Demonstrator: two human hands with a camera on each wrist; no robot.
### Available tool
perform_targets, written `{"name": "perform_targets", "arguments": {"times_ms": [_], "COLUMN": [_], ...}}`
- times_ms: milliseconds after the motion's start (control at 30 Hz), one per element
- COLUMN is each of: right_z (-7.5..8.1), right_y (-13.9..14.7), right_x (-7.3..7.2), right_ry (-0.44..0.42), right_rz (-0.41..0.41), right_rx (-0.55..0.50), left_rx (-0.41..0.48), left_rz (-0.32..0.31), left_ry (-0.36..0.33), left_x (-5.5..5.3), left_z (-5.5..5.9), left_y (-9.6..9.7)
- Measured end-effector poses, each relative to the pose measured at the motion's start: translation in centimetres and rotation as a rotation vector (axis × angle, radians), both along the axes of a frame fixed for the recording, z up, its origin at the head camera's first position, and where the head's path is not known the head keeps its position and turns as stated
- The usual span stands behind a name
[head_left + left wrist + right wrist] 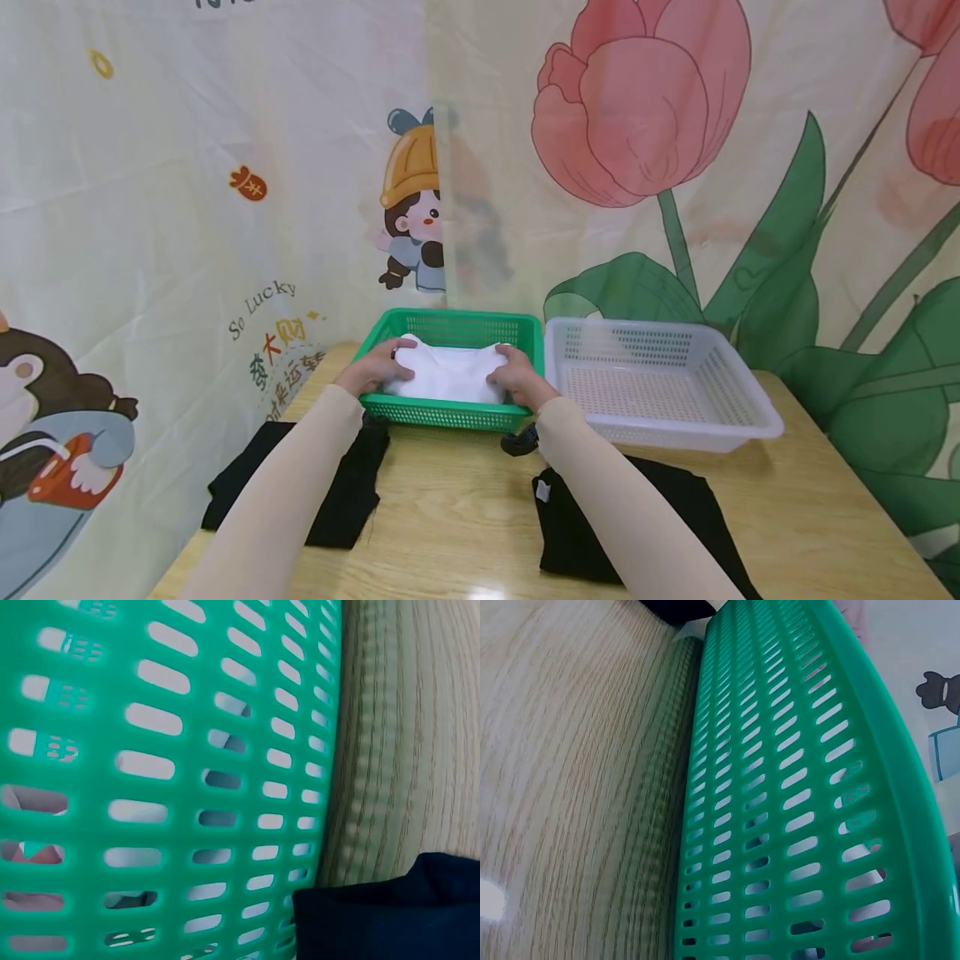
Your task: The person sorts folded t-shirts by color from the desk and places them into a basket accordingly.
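A folded white cloth (447, 372) lies within the green basket (450, 414), in the middle of the head view. My left hand (377, 365) grips the cloth's left edge, thumb on top. At its right edge my right hand (521, 377) pinches it the same way. Both wrists reach over the basket's front rim. In the left wrist view the perforated green wall (187, 772) fills most of the picture, with white showing through the slots. The right wrist view has the outside of the same basket (780, 787); the hands are mostly hidden behind it.
Right of the green basket stands a white plastic basket (637, 387). Black folded cloth (348, 492) lies on the wooden table (450, 500) at the left, partly under my left arm. Another black garment (573, 533) with a white tag is under my right arm. A printed curtain hangs behind.
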State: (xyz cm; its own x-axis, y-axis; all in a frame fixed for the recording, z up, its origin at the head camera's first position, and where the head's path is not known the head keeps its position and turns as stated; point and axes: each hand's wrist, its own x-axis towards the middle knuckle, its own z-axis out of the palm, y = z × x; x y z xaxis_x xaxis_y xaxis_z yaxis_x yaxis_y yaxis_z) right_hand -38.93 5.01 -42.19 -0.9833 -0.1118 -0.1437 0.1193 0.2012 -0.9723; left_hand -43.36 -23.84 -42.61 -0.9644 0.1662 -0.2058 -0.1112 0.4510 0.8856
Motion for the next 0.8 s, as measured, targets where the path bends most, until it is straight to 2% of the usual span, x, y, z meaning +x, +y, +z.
{"name": "perform_targets", "arguments": {"times_ms": [233, 400, 500, 600, 700, 800], "right_z": [0.0, 0.8, 2.1, 4.2, 6.5, 8.7], "right_y": [0.2, 0.7, 1.4, 2.5, 4.3, 6.5], "right_x": [0.4, 0.9, 1.3, 1.7, 2.5, 3.7], "right_ry": [-0.018, -0.042, -0.051, -0.056, -0.055, -0.040], "right_rz": [0.035, 0.081, 0.137, 0.216, 0.309, 0.394], "right_rx": [0.040, 0.051, 0.084, 0.092, 0.076, 0.077], "left_rx": [-0.129, -0.301, -0.441, -0.532, -0.555, -0.538], "left_rz": [-0.026, -0.099, -0.161, -0.191, -0.196, -0.182], "left_ry": [-0.017, -0.004, 0.046, 0.105, 0.172, 0.237], "left_x": [0.5, 0.8, 1.3, 2.0, 2.9, 3.8], "left_z": [0.3, 1.2, 2.2, 3.6, 5.1, 6.4], "left_y": [0.3, 0.6, 0.8, 0.9, 1.1, 1.4]}}
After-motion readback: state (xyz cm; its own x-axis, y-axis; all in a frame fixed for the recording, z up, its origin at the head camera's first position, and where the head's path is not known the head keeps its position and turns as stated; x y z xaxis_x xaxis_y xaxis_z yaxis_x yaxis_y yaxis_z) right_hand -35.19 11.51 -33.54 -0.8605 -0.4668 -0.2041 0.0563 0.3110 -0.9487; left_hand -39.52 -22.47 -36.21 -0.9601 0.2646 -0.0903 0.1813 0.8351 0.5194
